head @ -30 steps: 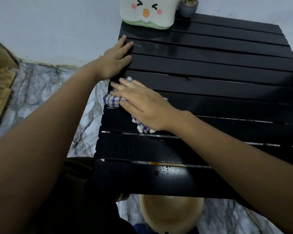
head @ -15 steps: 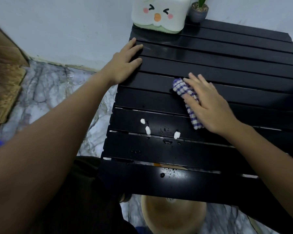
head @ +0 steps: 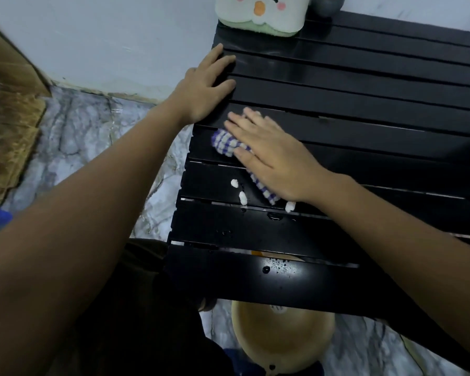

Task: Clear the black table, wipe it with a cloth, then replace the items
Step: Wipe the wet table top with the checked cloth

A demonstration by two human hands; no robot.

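Note:
A black slatted table (head: 364, 109) fills the right of the head view. My right hand (head: 277, 158) lies flat on a purple-and-white checked cloth (head: 224, 143), pressing it onto the slats near the table's left edge. My left hand (head: 204, 88) rests flat with fingers spread on the left edge, just beyond the cloth. Three small white blobs (head: 242, 196) and some water drops (head: 274, 216) sit on the slats in front of the cloth. A white box with a cartoon face (head: 258, 12) and a small grey pot (head: 329, 5) stand at the table's far edge.
A round tan bowl (head: 280, 337) sits on the marble floor (head: 87, 137) below the table's near edge. A pale wall runs behind the table. Brown wooden boards (head: 6, 126) lie at the far left. My dark-clothed lap is against the near left corner.
My right hand has slid the cloth from the table's middle back leftward toward the left edge. The white blobs stay where they were. My left hand has not moved.

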